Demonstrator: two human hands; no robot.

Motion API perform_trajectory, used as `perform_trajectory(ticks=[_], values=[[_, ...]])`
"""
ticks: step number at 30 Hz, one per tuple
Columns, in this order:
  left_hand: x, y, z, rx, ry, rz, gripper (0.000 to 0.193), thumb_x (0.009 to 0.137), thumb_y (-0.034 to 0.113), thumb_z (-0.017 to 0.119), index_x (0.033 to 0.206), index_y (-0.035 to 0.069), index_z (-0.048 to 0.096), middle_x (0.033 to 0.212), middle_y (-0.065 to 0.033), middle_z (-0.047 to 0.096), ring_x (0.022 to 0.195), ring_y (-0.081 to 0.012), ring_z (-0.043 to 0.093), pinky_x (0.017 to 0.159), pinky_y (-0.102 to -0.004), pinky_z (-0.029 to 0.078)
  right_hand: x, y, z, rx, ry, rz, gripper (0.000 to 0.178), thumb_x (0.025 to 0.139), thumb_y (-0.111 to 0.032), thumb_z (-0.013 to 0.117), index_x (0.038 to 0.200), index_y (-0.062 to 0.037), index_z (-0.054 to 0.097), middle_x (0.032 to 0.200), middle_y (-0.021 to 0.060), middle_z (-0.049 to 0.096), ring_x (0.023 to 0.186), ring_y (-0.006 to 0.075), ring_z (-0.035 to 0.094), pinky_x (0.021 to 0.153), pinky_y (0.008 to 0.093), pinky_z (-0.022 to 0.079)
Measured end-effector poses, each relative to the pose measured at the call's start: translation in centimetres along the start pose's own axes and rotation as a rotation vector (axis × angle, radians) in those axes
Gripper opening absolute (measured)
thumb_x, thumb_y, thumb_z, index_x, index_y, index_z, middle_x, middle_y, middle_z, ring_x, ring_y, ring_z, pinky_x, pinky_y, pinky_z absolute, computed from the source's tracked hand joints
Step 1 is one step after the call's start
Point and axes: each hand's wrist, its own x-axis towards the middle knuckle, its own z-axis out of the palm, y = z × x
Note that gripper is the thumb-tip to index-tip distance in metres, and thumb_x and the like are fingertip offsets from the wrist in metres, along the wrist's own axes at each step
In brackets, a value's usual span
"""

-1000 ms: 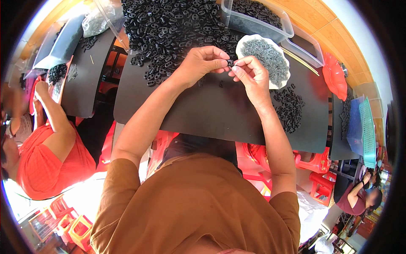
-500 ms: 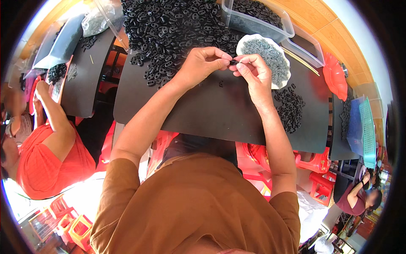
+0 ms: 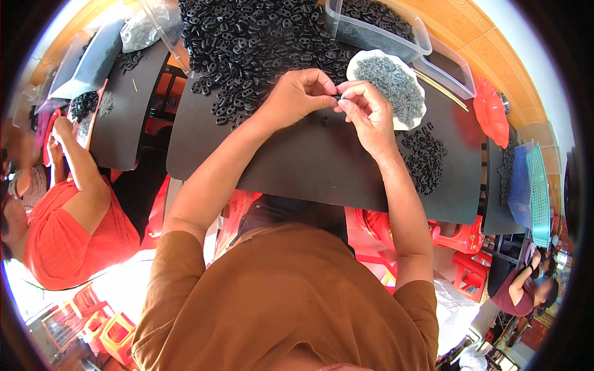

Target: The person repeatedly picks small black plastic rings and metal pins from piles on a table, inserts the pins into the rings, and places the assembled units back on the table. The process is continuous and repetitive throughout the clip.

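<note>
Over the dark table, my left hand (image 3: 299, 99) pinches a small black plastic piece (image 3: 337, 96) between thumb and fingertips. My right hand (image 3: 370, 116) meets it there, thumb and fingers closed at the piece's right end; whatever they grip is too small to make out. Beyond my left hand spreads a big heap of black oval two-hole pieces (image 3: 247, 49). A white scalloped dish (image 3: 417, 117) holds many tiny greyish see-through parts (image 3: 393, 86), just past my right hand. Near my right forearm lies a smaller pile of black pieces (image 3: 424, 159). One loose black piece (image 3: 324, 122) rests below my hands.
A clear plastic bin (image 3: 377, 37) with black pieces stands at the back, thin sticks (image 3: 442, 89) beside it. A red tray (image 3: 490, 111) is at the right, near a teal basket (image 3: 537, 195). On the left a person in red (image 3: 77, 229) sits at another table (image 3: 127, 111).
My right hand has shifted slightly left and its fingers have drawn in closer around the small black piece. My left hand has barely moved.
</note>
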Motion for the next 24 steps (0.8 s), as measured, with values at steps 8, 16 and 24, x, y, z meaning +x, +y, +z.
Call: perform_trajectory(ticks=[8, 16, 24], values=[[-0.2, 0.8, 0.4, -0.237, -0.031, -0.128, 0.015, 0.094, 0.013, 0.065, 0.105, 0.003, 0.062, 0.098, -0.0055, 0.068, 0.092, -0.0126, 0.067, 0.077, -0.0241, 0.056, 0.1, 0.2, -0.2, 0.002, 0.077, -0.003, 0.006, 0.091, 0.001, 0.062, 0.094, -0.0016, 0.058, 0.091, 0.0051, 0.066, 0.075, 0.0101, 0.067, 0.062, 0.0230, 0.053], [-0.2, 0.7, -0.3, -0.522, -0.201, -0.367, 0.021, 0.096, 0.020, 0.063, 0.110, 0.006, 0.059, 0.104, -0.0037, 0.064, 0.095, -0.0135, 0.067, 0.082, -0.0228, 0.056, 0.1, 0.1, 0.1, -0.203, 0.064, -0.182, 0.009, 0.087, 0.006, 0.064, 0.091, -0.0008, 0.059, 0.086, 0.0058, 0.065, 0.074, 0.0131, 0.067, 0.064, 0.0235, 0.054], [0.2, -1.0, -0.9, -0.621, -0.199, -0.291, 0.021, 0.092, 0.012, 0.067, 0.110, 0.005, 0.059, 0.104, -0.0038, 0.063, 0.100, -0.0161, 0.066, 0.089, -0.0247, 0.056, 0.4, -0.9, 0.6, -0.190, 0.080, -0.303, 0.014, 0.083, 0.011, 0.064, 0.091, 0.0000, 0.058, 0.091, 0.0084, 0.064, 0.075, 0.0164, 0.067, 0.063, 0.0246, 0.054]])
